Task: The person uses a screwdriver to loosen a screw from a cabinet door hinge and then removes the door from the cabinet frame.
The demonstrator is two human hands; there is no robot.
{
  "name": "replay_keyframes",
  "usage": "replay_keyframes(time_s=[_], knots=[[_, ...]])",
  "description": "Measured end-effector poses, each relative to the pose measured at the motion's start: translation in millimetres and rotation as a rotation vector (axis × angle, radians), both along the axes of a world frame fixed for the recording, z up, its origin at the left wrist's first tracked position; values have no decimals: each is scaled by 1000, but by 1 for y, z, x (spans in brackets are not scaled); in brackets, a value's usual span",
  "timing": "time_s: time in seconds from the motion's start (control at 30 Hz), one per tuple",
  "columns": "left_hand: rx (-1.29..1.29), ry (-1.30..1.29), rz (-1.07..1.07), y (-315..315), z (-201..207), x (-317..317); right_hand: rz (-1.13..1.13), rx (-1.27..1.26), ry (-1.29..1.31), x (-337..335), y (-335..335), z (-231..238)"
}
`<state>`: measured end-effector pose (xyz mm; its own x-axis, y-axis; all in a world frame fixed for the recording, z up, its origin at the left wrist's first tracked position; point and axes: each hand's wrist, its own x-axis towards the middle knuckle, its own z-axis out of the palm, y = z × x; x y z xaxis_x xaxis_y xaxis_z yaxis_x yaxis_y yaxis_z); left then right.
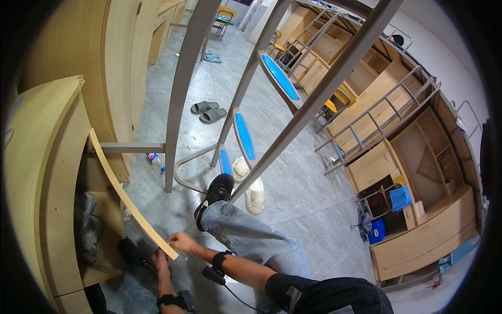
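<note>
A pale wooden cabinet door (130,206) stands swung out, seen along its edge. My left hand (162,260) is at the door's lower end, its fingers mostly hidden by the wood. Just to the right, my right hand (182,242) has curled fingers close against the door's edge. Whatever may be between those fingers is too small to make out. Behind the door, the wooden cabinet (60,172) has an open compartment with a pair of grey sneakers (91,235) inside.
A grey metal ladder (178,94) with blue treads rises ahead. My black shoe (215,191) rests by its foot, near white clogs (255,194). Grey slippers (212,115) and a plastic bottle (155,161) lie on the floor. Bunk desks (418,157) line the right.
</note>
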<state>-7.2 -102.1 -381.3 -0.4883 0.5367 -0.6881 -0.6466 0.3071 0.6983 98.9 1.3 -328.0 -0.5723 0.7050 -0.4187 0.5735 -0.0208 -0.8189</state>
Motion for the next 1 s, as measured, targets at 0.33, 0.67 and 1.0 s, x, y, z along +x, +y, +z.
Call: replay_keyframes(time_s=[0.33,0.67,1.0], knots=[[137,19,-345,-6,-48,-11,92,11,97,-1,-6,6],[77,-14,-102,-1,-21,-2,166,234,36,3,-11,17],[240,610,-371,-7,27,9,114,147,-53,-3,-1,16]])
